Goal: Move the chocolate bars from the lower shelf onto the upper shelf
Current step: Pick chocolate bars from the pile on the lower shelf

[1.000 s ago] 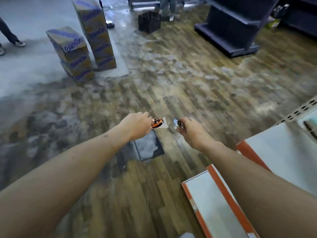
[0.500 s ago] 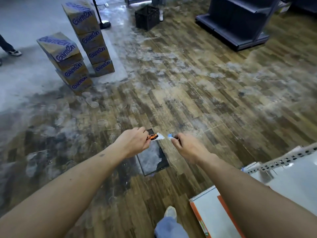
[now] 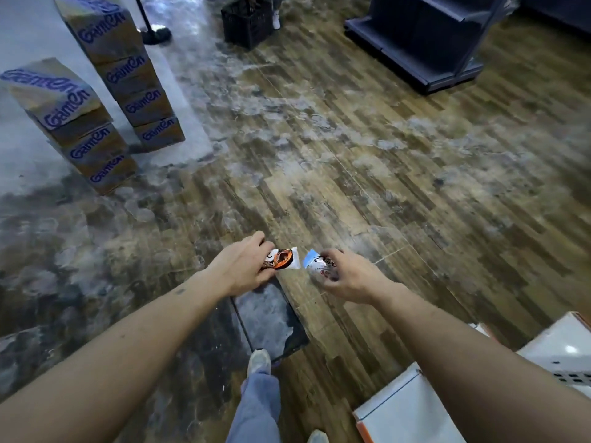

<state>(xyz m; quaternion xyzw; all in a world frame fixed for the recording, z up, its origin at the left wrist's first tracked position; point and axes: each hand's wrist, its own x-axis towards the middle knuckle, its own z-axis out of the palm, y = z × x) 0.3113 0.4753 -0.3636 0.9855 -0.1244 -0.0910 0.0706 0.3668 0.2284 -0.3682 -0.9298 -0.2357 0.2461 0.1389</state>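
Above a scuffed, dusty wood-plank floor [image 3: 383, 174], a person stretches both bare arms forward. Their left hand [image 3: 243, 266] grips a glossy brown-and-orange chocolate bar [image 3: 283, 259]; their right hand [image 3: 347, 276] curls round a crinkled white-and-blue chocolate bar [image 3: 316, 266]. Both wrappers are held in the air, ends nearly meeting. A white shelf with orange trim [image 3: 412, 407] juts in at the lower right corner. Stacked cardboard boxes [image 3: 96, 100] stand far left, a black crate [image 3: 248, 22] and dark blue shelving [image 3: 425, 43] beyond, with open floor between.
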